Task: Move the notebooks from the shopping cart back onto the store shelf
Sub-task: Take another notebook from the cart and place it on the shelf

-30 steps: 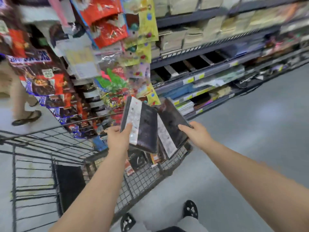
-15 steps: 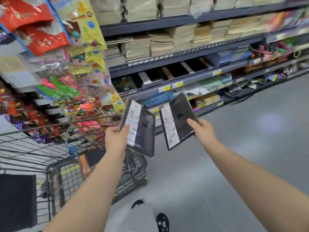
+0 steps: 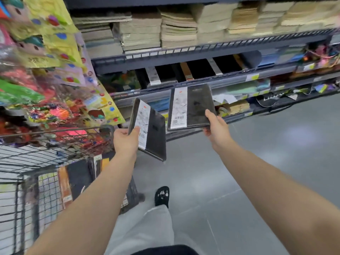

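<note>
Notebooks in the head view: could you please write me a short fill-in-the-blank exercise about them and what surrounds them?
1. The left hand and the right hand together hold ____ notebooks, one each.
2. The left notebook and the right notebook each carry a ____ label strip on a black cover.
3. The shopping cart stands on the person's ____ side.
Missing words: two; white; left.

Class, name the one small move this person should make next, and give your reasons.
Probably reach the right hand forward and lay the right notebook on the shelf row of black notebooks: it is held nearest that row, while the left hand grips the left notebook lower.
</note>
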`<state>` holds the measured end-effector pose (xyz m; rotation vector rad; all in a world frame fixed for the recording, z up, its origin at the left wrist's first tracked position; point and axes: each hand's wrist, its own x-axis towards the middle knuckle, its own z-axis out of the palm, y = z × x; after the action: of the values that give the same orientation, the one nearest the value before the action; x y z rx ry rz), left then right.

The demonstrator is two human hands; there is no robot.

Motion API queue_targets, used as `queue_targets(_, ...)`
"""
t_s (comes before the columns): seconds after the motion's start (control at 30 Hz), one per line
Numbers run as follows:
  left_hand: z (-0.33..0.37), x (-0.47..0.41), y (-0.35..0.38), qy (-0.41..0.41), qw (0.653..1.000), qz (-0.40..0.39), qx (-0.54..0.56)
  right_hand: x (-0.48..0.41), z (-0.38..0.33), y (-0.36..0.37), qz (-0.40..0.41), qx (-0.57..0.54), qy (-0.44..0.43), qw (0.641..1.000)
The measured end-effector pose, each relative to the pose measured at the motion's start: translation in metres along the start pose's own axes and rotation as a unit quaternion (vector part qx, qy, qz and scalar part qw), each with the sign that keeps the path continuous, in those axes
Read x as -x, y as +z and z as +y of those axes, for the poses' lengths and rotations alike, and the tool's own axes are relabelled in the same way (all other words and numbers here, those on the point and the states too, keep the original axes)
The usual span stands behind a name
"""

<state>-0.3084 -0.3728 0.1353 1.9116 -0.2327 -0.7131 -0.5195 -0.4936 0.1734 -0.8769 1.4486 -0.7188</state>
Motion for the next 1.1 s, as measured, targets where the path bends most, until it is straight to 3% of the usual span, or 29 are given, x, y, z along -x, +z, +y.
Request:
queue_targets(0.3,-0.002,-0.037,0.044,-0.093,0.994,0.043,-0.036,-0.082,-0.029,0.043,-0.079,-0.057,0.075,0.992)
queue_targets(0.57,-0.005,-0.058,0.078,-0.112,0.984,0.136,-0.039,-0.164,-0.056,0.099,-0.162,-0.026,0.118,0.979)
queue_targets(0.83,-0.013,-0.069,0.105,-0.147,0.972,0.183,0.008,-0.203,-0.019,0.112,-0.232,-0.112,0.220,0.941)
queue_targets(1.1,-0.019,-0.072,0.113,-0.198,0.959,0.199,0.037,-0.223,-0.024,0.144,-0.253,-0.057,0.134,0.957)
